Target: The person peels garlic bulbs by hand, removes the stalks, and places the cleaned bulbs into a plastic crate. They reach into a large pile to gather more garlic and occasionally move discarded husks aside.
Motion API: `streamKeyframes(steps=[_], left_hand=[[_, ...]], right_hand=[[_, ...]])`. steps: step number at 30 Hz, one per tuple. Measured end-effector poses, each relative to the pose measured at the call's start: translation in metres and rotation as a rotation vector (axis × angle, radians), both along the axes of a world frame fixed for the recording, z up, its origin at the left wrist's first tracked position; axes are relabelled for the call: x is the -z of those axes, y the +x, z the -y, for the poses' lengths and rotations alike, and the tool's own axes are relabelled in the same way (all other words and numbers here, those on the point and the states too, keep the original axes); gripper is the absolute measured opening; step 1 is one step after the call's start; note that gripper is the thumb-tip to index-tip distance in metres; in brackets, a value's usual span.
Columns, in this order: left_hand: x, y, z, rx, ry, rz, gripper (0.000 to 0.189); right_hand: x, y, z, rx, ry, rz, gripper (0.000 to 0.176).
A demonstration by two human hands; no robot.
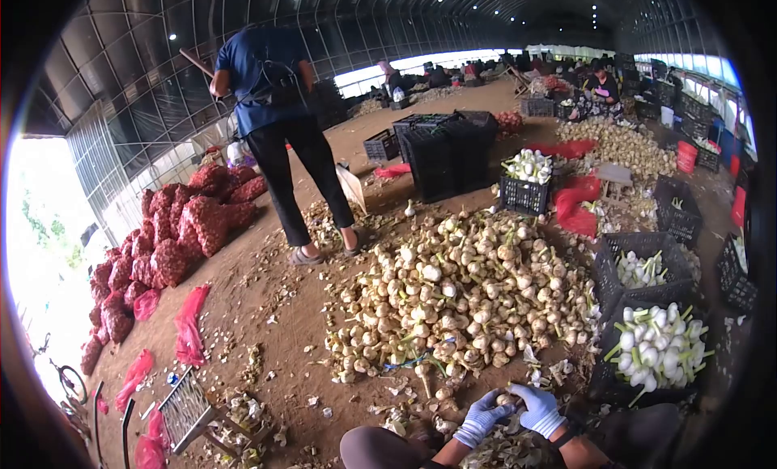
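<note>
My left hand (484, 418), in a pale blue glove, is low in the head view with its fingers closed around a garlic bulb (505, 399). My right hand (537, 411), gloved alike, meets it there, thumb and fingertips pressed on the same bulb. Only part of the bulb shows between the fingers. Just beyond my hands lies a big heap of unpeeled garlic (469, 291), many bulbs with short stems. To the right, a black crate (603, 380) holds peeled white garlic (657, 348) with green stems. Loose garlic skins (506, 453) lie below my hands.
A person (275, 89) with a long-handled shovel (351, 190) stands past the heap. Red mesh sacks (194, 218) are piled at left. A small stool (186, 408) stands at lower left. More black crates (445, 157) and seated people (600, 89) are farther back.
</note>
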State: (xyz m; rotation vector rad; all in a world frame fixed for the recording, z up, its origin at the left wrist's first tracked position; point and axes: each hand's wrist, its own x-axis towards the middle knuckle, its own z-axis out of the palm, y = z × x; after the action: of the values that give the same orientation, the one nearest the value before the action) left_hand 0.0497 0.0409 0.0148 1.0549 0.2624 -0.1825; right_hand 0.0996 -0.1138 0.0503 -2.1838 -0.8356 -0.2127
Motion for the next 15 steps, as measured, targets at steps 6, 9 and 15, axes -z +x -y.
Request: streamKeyframes(steps=[6,9,15], left_hand=[[-0.018,0.007,-0.002,-0.176,0.404,0.237,0.056],[-0.03,0.004,0.005,-0.06,0.795,0.385,0.058],[-0.038,-0.002,0.004,-0.077,1.227,0.673,0.053]], right_hand=[[-0.009,0.003,0.006,0.253,0.898,-1.093,0.013],[0.002,0.003,-0.005,0.145,1.051,-1.278,0.017],[0.025,0.008,-0.014,0.13,1.046,-1.293,0.011]])
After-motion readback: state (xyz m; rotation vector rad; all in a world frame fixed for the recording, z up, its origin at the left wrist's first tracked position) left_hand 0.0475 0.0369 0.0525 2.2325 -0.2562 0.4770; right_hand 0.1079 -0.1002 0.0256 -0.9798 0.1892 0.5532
